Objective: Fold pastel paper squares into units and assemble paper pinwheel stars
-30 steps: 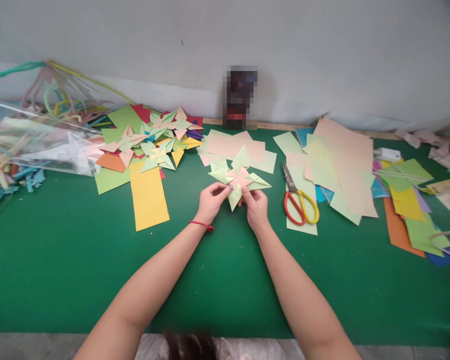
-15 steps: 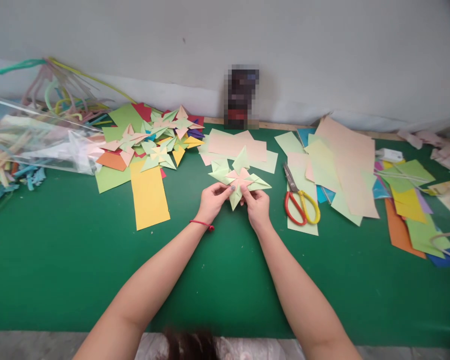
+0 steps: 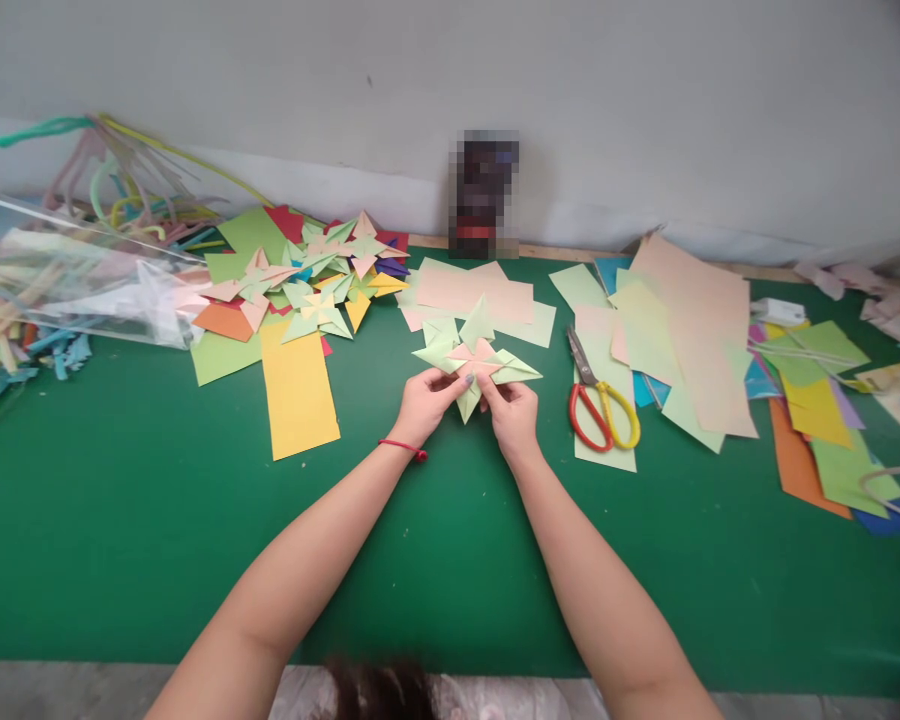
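Observation:
A folded origami paper flower (image 3: 474, 354), pale green with pointed petals and a pink centre, is held between both hands above the green table. My left hand (image 3: 427, 405) pinches its lower left side, thumb on top near the pink centre. From the lower right, my right hand (image 3: 514, 412) grips it the same way, its thumb close to the left one. The fingers beneath the flower are mostly hidden. Just beyond it lie pink and pale green paper sheets (image 3: 487, 287). To the right, scissors (image 3: 600, 400) with red and yellow handles rest on a pale green strip.
Several finished paper flowers (image 3: 319, 305) are piled at the left over coloured sheets, with a yellow sheet (image 3: 300, 395) in front. Farther left are a clear plastic bag (image 3: 120, 290) and fuzzy stems. Pink sheets (image 3: 709, 340) and coloured papers (image 3: 832, 400) spread right. A blurred dark object (image 3: 484, 195) leans on the wall.
The paper flower has tilted and shifted very slightly to the left in my hands. Both hands keep their pinch on it; everything else stays in place.

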Available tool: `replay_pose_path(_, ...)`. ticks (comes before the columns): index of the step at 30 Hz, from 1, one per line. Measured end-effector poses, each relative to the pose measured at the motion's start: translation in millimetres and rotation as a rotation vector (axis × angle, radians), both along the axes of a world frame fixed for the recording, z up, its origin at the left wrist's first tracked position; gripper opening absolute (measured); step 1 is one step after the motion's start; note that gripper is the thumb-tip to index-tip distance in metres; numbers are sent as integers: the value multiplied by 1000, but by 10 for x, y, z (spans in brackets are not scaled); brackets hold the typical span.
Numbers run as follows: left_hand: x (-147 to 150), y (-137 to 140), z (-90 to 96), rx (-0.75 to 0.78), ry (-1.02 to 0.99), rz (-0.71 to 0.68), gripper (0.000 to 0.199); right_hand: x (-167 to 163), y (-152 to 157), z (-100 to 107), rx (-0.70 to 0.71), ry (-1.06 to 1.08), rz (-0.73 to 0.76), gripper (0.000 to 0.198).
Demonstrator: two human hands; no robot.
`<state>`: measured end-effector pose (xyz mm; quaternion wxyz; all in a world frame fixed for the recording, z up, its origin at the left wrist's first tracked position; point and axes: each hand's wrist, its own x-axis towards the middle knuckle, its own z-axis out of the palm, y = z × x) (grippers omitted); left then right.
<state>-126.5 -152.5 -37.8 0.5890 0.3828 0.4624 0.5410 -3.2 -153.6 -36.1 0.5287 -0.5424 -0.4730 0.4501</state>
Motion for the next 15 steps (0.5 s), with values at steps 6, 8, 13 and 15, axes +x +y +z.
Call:
replay_pose_path(6,4,-4,-24,-18,5,33,32,0,-10,4,-10,-42,-12,32)
replay_pose_path(8,7,-3,-24,-26,0,39,33,-5,-13,8,-9,-54,-10,33)
replay_pose_path(13,16,2,9,40,-8,-22,37,-6,-12,21,-6,-70,-11,33)
replay_pose_path(15,20,-1,25,64,15,-62,38,-2,-5,27,-13,-54,-18,33)
